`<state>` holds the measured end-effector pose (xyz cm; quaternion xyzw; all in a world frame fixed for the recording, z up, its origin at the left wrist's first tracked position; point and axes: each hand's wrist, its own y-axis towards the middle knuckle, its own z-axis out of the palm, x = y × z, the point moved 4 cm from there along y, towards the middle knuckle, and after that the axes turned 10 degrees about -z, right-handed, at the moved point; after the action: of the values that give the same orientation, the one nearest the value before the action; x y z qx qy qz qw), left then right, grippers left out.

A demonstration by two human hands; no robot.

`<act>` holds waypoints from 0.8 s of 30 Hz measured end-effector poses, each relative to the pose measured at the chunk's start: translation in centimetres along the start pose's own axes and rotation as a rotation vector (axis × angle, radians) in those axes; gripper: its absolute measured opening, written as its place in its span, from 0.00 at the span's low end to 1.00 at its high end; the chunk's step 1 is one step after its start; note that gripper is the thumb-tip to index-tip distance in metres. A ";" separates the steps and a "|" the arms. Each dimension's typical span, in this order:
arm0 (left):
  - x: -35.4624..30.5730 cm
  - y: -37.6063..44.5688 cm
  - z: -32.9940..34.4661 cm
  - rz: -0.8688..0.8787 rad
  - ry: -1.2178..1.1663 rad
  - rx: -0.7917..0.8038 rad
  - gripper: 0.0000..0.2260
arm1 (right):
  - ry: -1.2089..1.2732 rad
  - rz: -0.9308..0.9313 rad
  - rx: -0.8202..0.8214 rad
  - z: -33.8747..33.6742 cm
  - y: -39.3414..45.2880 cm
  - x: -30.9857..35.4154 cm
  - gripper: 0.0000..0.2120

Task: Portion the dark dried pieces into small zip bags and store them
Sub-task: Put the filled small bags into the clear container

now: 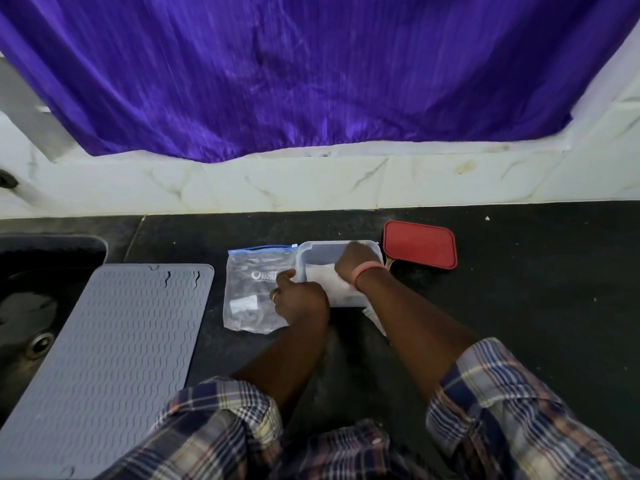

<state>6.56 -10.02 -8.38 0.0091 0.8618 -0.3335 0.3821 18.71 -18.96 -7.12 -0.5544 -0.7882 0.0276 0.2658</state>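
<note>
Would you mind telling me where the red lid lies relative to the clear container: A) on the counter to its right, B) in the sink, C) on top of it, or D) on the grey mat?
A: the red lid lies flat on the dark counter, just right of the clear container, which is open.

A home kitchen: a dark stone countertop (519, 306) with a sunken sink (31, 306), a marble-patterned tile backsplash (311, 181) and a purple curtain (311, 71).
</note>
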 end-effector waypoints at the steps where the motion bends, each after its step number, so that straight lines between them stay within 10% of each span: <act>1: 0.2 -0.1 0.1 -0.004 -0.005 0.002 0.20 | 0.068 -0.019 -0.135 -1.3 -0.2 -0.4 0.15; 6: 0.6 -0.5 0.0 -0.025 -0.080 0.003 0.16 | 0.383 0.048 -0.662 -4.6 -3.6 -6.9 0.13; 13: 1.4 -0.6 0.0 -0.047 -0.179 0.005 0.14 | 0.284 0.301 0.011 4.4 -7.2 -13.6 0.26; 17: 2.0 -0.9 0.0 -0.037 -0.198 -0.005 0.14 | 0.175 0.311 -0.108 5.5 -8.2 -12.8 0.36; 24: 1.9 -1.0 -0.1 -0.041 -0.214 0.032 0.15 | 0.487 0.385 -0.163 4.6 -9.1 -13.4 0.27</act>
<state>4.90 -11.21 -9.02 -0.0379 0.8108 -0.3539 0.4647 12.11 -33.21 -13.25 -0.7031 -0.5817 -0.1195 0.3912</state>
